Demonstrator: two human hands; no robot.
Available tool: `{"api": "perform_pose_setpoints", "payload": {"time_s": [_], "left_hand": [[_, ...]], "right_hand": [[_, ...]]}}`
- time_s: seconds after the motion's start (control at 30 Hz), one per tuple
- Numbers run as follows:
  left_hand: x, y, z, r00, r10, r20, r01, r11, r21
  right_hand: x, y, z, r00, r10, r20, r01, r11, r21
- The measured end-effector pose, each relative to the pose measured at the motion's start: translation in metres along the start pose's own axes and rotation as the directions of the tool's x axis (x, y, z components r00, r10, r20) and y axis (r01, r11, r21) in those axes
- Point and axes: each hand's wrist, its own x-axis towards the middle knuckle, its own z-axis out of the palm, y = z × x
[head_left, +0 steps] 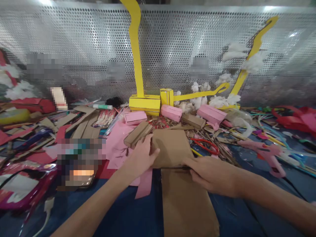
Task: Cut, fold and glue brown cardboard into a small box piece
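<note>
A brown square cardboard piece [171,146] is held between my hands. My left hand [142,153] is closed on its left edge, with the thumb against the cardboard and some fingers hidden. At the lower right corner, my right hand [209,172] pinches the same piece. A longer cardboard strip [189,204] lies just below it, stretching towards me. Beyond my left hand is a small brown cardboard box [138,134], resting near pink paper [117,141].
Yellow paper boxes [144,104] with tall strips stand against the perforated metal panel [168,42]. Pink boxes [171,113] and cardboard scraps lie before them. To the right are a pink glue gun [268,153] and red-handled scissors [206,146]. A phone [86,181] lies left.
</note>
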Motion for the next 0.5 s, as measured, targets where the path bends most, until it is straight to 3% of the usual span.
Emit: {"api": "perform_pose_setpoints", "payload": {"time_s": [0.1, 0.2, 0.33, 0.5], "left_hand": [[0.002, 0.002, -0.003, 0.995, -0.042, 0.095, 0.059, 0.983, -0.174], [0.006, -0.001, -0.01, 0.994, -0.048, 0.094, 0.068, 0.971, -0.229], [0.007, -0.008, -0.032, 0.992, -0.096, 0.087, 0.109, 0.982, -0.157], [0.003, -0.014, -0.062, 0.971, -0.081, 0.224, 0.097, 0.993, -0.061]], "right_hand": [[0.0, -0.004, 0.003, 1.0, -0.007, 0.0, 0.007, 1.0, 0.013], [-0.001, -0.008, 0.0, 0.999, -0.029, 0.014, 0.027, 0.996, 0.089], [-0.003, -0.006, 0.0, 1.0, -0.029, 0.004, 0.028, 0.987, 0.159], [-0.003, 0.01, 0.017, 0.984, 0.096, -0.151, -0.067, 0.98, 0.187]]}}
